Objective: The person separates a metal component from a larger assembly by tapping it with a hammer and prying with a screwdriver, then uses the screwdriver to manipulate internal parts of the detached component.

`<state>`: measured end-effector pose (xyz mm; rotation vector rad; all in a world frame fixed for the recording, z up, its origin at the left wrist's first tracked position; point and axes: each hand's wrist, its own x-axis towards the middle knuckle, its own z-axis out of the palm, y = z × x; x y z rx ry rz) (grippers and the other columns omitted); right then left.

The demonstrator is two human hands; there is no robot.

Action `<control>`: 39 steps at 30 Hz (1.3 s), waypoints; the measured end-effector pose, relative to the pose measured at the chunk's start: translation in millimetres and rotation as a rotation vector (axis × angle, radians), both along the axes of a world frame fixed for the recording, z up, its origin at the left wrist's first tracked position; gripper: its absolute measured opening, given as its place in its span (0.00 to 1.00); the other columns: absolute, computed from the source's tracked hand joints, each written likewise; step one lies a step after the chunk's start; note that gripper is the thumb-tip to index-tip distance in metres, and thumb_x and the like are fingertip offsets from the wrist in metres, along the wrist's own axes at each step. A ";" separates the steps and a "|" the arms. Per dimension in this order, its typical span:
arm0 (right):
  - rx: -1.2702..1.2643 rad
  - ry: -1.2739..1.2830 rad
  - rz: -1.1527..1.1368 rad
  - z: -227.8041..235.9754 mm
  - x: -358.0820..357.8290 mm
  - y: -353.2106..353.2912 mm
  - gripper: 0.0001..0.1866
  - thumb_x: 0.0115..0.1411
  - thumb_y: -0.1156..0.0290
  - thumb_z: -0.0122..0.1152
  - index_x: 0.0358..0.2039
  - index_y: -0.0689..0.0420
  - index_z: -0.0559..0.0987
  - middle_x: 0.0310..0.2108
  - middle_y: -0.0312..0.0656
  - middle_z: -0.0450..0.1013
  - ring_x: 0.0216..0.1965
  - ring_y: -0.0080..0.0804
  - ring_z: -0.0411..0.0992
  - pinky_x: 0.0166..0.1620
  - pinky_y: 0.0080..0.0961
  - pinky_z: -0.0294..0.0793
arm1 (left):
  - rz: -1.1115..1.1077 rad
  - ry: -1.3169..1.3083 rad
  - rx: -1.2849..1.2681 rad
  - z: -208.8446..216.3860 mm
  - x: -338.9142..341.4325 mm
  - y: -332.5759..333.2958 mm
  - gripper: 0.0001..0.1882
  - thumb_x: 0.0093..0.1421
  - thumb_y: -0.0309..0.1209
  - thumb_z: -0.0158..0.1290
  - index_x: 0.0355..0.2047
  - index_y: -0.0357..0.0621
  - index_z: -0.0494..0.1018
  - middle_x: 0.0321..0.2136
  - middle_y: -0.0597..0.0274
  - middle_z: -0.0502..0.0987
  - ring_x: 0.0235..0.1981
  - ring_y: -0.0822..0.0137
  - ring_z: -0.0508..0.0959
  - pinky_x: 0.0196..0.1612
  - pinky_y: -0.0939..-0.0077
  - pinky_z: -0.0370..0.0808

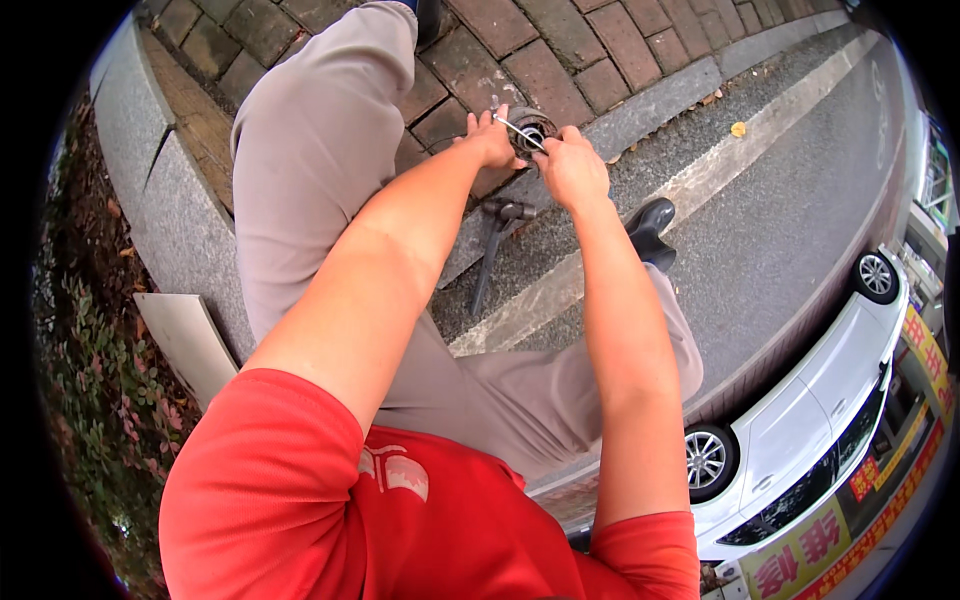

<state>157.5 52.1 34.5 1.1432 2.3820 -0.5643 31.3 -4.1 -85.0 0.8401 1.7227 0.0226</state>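
Observation:
A round, dark metal part [533,127] with a ring-shaped opening lies on the paving beside the curb. My left hand [489,140] is against its left side, fingers spread, the thumb at its near edge. With closed fingers, my right hand [575,172] grips the near end of a thin silver metal rod tool [518,131]. This rod slants over the part, and its far end reaches my left fingers. What its tip touches is too small to tell. Nearer to me lies a dark hammer-like tool [494,240], its head at the curb and its handle toward me.
Brick paving [545,55] meets a stone curb [655,103] and an asphalt road with a white line [715,180]. My legs frame the work spot, with a black shoe [652,228] at right. A white car [800,410] stands across the road. Plants [110,410] grow behind a stone edge.

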 end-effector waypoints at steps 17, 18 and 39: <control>-0.371 0.578 -1.157 -38.5 46.1 -14.4 0.12 0.68 0.64 0.57 0.38 0.62 0.78 0.29 0.41 0.75 0.19 0.23 0.69 0.22 0.25 0.70 | -0.232 0.048 0.216 17.6 6.0 26.8 0.49 0.53 0.40 0.68 0.71 0.70 0.54 0.75 0.60 0.41 0.75 0.53 0.42 0.70 0.38 0.48; -0.404 0.646 -1.266 -37.9 43.8 -12.7 0.12 0.68 0.64 0.56 0.39 0.61 0.78 0.28 0.41 0.75 0.19 0.22 0.69 0.21 0.24 0.70 | -0.204 0.074 0.214 19.4 6.2 25.4 0.48 0.53 0.40 0.68 0.71 0.69 0.55 0.74 0.59 0.42 0.75 0.53 0.42 0.70 0.38 0.49; 0.015 0.306 -0.955 -67.2 95.1 -42.9 0.15 0.64 0.63 0.55 0.41 0.62 0.78 0.39 0.61 0.77 0.46 0.59 0.75 0.50 0.50 0.73 | -0.249 0.235 0.523 76.1 41.1 57.5 0.16 0.62 0.38 0.54 0.46 0.46 0.81 0.45 0.49 0.81 0.49 0.50 0.79 0.53 0.58 0.74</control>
